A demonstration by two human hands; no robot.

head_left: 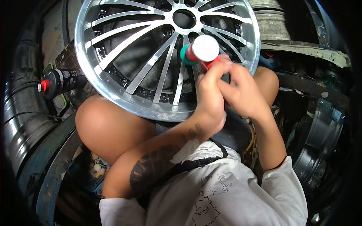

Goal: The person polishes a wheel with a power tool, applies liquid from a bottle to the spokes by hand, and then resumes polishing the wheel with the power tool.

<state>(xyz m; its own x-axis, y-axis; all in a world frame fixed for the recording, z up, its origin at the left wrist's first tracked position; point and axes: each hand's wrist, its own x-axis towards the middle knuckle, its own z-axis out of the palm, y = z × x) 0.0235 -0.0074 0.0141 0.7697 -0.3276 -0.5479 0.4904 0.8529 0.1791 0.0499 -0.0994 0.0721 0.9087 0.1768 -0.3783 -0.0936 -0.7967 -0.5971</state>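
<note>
In front of me a silver multi-spoke wheel rim (166, 113) leans against my bare legs, its spoked face towards me. Over its lower spokes is a small red thing with a round white end (205, 48) and a teal round part (185, 55) beside it. My left hand (210, 90) is closed at the red part, with the tattooed forearm reaching in from the left. Pressed against it, my right hand (241, 88) has its fingers curled in at the same red part. The hands hide most of the lower body of this thing.
A black bottle with a red cap (62, 82) lies at the left of the rim. More metal wheel barrels stand at the far left (22, 120), upper right (269, 20) and right (324, 128). A worn ledge (301, 51) runs behind on the right.
</note>
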